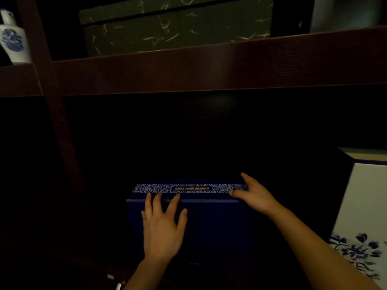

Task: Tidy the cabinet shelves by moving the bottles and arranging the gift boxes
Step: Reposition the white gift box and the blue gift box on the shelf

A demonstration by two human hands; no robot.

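In the head view, the dark blue gift box (209, 222) stands in the lower, very dark compartment of the cabinet, at about 6 o'clock in the picture, with a blue-and-white patterned band (188, 188) along its top edge. The left hand (163, 225) lies flat on the near face of this box, toward its left side. Its fingers are straight and spread wide, and the tips reach up to the patterned band. The right hand (254, 195) is at the box's right end, at about 3 o'clock from the left hand. Its thumb rests on the band and the other fingers, spread and rather straight, go past the far right corner. A white gift box (364, 206) with blue flowers stands at 4 o'clock, near the blue one but apart from it. Above the wooden shelf board (209, 68), a green box (178, 26) with pale fibres sits at 12 o'clock. A blue-and-white porcelain bottle (12, 38) stands upright at 10 o'clock, left of the upright post (48, 80).
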